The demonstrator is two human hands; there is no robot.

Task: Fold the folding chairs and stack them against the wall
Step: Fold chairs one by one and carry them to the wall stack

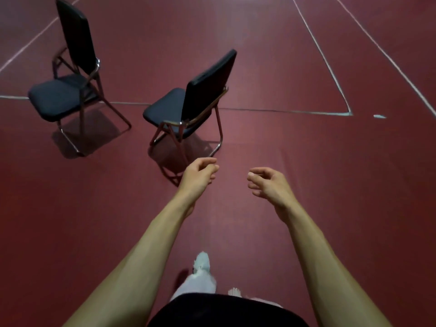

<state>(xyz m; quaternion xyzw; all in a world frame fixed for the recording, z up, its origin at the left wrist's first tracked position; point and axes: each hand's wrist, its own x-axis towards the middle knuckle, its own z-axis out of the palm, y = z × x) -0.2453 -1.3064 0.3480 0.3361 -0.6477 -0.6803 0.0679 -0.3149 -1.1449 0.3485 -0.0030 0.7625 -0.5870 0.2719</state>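
Observation:
Two black padded chairs with chrome frames stand unfolded on a dark red floor. The nearer chair [188, 107] is just ahead, left of centre, its backrest turned toward me. The farther chair [68, 86] stands at the upper left, seat facing left. Both my arms reach forward. My left hand [199, 175] hangs just short of the nearer chair's rear legs, fingers loosely curled and holding nothing. My right hand [266, 182] is level with it to the right, fingers curled and apart, also holding nothing. Neither hand touches a chair.
White court lines [283, 111] cross the red floor behind the chairs and run away at the right. A small white mark [379, 116] lies at the right. My white shoe [202, 263] steps forward below my arms. No wall shows.

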